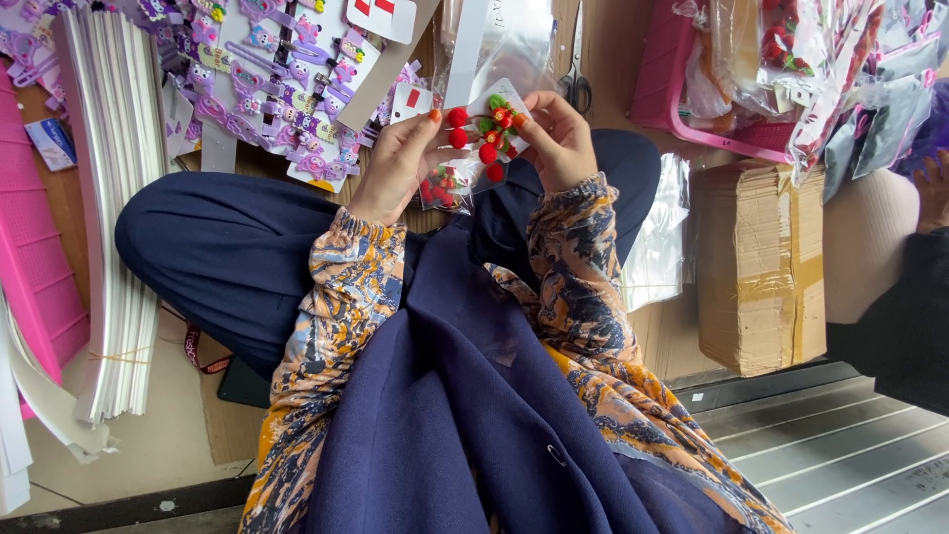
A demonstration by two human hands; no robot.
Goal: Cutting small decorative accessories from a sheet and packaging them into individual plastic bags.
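Note:
I sit cross-legged in dark blue clothes with patterned sleeves. Both hands hold a small white card of red berry-shaped hair clips [487,129] with green leaves, up in front of my knees. My left hand [395,163] grips its left side, thumb by a red ball. My right hand [556,138] grips its right edge. A clear plastic bag [499,44] stands up behind the card, and a second small packet of red clips [442,188] hangs below my left hand.
Cards of purple hair clips [262,84] lie on the floor ahead. A stack of white card strips [119,198] and a pink tray [35,267] are at left. Scissors [577,84], a pink basket [692,89] of packed clips and a brown cardboard bundle [759,262] are at right. Another person's hand [934,188] shows at far right.

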